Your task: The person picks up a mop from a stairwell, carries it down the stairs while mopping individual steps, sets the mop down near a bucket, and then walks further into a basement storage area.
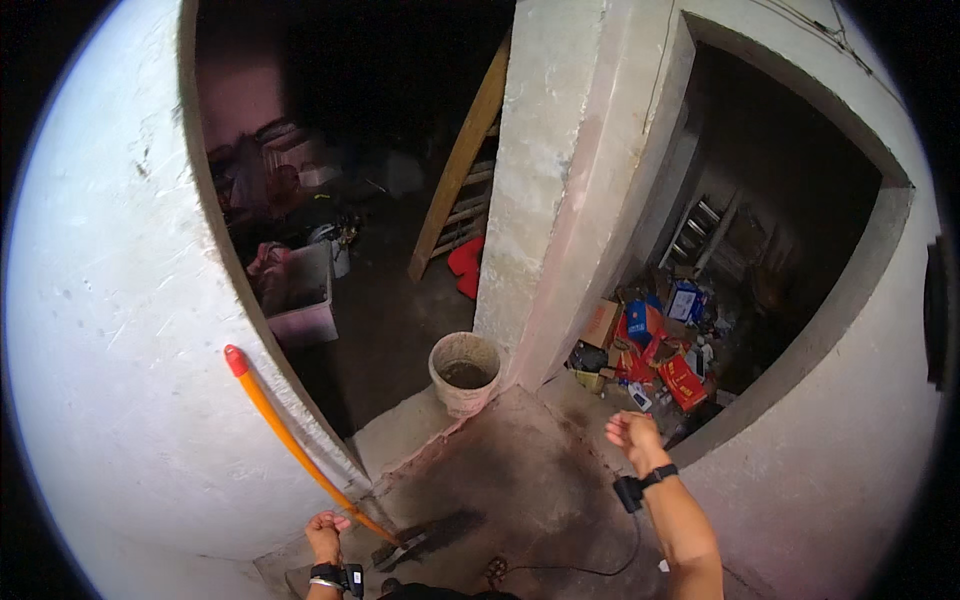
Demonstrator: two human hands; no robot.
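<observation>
Near the lower left, my left hand is half curled beside an orange pole with a red tip, which leans against the white wall; whether the two touch, I cannot tell. At its foot the pole meets a dark broom or brush head on the floor. My right hand is raised at the lower right with its fingers bent, nothing visible in it. Both wrists wear black straps with small devices. A dirty plaster-stained bucket stands at the corner between two doorways, with dark contents.
The right doorway holds a heap of cardboard boxes and red packaging, with a metal ladder behind. Through the left doorway are a wooden ladder, a red object and a plastic bin. A black cable crosses the concrete floor.
</observation>
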